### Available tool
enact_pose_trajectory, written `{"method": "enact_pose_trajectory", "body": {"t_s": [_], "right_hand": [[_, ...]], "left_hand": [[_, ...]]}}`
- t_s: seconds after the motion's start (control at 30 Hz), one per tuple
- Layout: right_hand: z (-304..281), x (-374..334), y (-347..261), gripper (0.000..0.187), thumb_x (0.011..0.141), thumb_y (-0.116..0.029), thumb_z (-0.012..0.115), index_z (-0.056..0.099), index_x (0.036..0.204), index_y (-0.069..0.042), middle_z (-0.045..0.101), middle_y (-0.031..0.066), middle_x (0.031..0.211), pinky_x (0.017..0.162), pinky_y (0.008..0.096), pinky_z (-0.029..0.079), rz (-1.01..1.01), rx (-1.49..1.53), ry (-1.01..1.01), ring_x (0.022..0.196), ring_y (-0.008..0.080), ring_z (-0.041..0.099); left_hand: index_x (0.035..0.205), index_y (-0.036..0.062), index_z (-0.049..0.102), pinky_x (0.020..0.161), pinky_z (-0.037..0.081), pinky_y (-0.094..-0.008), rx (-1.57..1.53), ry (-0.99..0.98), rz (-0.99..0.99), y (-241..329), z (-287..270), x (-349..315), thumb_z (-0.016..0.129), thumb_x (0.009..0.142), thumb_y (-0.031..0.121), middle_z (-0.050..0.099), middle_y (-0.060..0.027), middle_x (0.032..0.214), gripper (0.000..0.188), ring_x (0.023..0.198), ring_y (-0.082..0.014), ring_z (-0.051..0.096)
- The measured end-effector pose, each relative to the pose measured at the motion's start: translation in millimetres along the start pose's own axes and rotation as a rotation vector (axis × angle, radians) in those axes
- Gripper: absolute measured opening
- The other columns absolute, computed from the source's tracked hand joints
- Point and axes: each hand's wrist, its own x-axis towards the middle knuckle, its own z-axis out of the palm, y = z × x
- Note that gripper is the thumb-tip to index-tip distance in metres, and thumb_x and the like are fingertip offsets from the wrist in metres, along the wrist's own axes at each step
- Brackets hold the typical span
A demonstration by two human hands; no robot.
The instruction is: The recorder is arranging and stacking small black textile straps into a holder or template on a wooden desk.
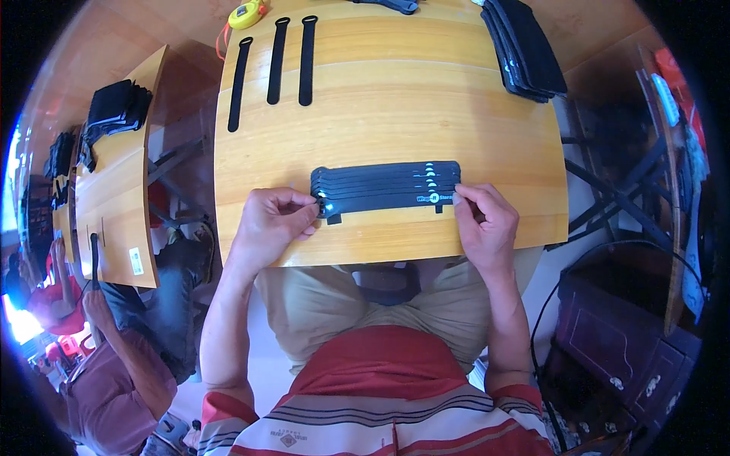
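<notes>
A fanned stack of black straps (376,185) lies crosswise near the table's front edge, its layers overlapping, with white printing toward the right end. The thumb and fingers of my left hand (272,222) pinch the stack's left end. At the opposite end, my right hand (488,226) grips the right edge between thumb and curled fingers. Two small black tabs, a left one (334,219) and a right one (439,209), show just below the stack. Farther off at the left, three single black straps with looped ends lie apart: one (239,87), another (277,64) and a third (306,64).
The wooden table (395,125) has a yellow tape measure (247,14) at its far left corner. A thick pile of black straps (525,49) sits far right. On the left, another person's hand (97,310) is at a second table (122,220) bearing black bundles (118,106).
</notes>
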Motion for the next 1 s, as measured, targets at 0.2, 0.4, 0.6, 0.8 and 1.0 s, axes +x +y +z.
{"method": "enact_pose_trajectory", "body": {"t_s": [0.2,0.4,0.6,0.8,1.0], "right_hand": [[1.9,0.0,0.5,0.012,0.088,0.003,0.072,0.073,0.099,0.002,0.072,0.0165,0.088,0.067,0.0362,0.055,-0.020,-0.001,0.011,0.076,0.0287,0.072],[2.0,-0.2,-1.2,0.011,0.088,0.003,0.072,0.073,0.099,0.001,0.071,0.0143,0.086,0.062,0.0315,0.053,0.011,0.003,0.016,0.070,0.0227,0.069],[2.1,0.1,-0.2,0.011,0.089,0.003,0.072,0.073,0.100,0.001,0.071,0.0140,0.086,0.062,0.0317,0.053,-0.018,0.006,0.022,0.070,0.0223,0.069],[2.1,0.4,-0.4,0.011,0.089,0.003,0.073,0.072,0.099,0.001,0.071,0.0142,0.086,0.062,0.0322,0.053,-0.015,-0.009,0.009,0.070,0.0226,0.070],[1.4,0.4,1.4,0.011,0.089,0.003,0.072,0.072,0.099,0.001,0.070,0.0142,0.086,0.062,0.0330,0.053,-0.034,-0.029,0.007,0.070,0.0239,0.070]], "left_hand": [[0.100,-0.0049,0.075,0.065,0.057,-0.0240,0.000,-0.004,-0.009,3.2,0.0,-0.9,0.074,0.097,0.005,0.074,-0.0073,0.082,0.011,0.069,-0.0093,0.067],[0.100,-0.0045,0.075,0.064,0.057,-0.0236,-0.003,0.006,-0.024,1.2,-1.2,0.0,0.074,0.097,0.007,0.074,-0.0072,0.082,0.012,0.069,-0.0089,0.068],[0.100,-0.0045,0.075,0.064,0.057,-0.0233,-0.008,0.000,-0.011,-1.0,-0.5,0.7,0.074,0.097,0.007,0.074,-0.0066,0.083,0.012,0.069,-0.0087,0.068],[0.100,-0.0047,0.075,0.065,0.057,-0.0231,-0.003,-0.006,-0.002,-4.1,-1.5,1.3,0.075,0.097,0.007,0.074,-0.0068,0.084,0.012,0.069,-0.0089,0.068],[0.099,-0.0057,0.075,0.065,0.057,-0.0232,0.002,0.004,-0.004,-0.7,0.4,0.9,0.075,0.096,0.005,0.074,-0.0071,0.082,0.011,0.069,-0.0090,0.068]]}}
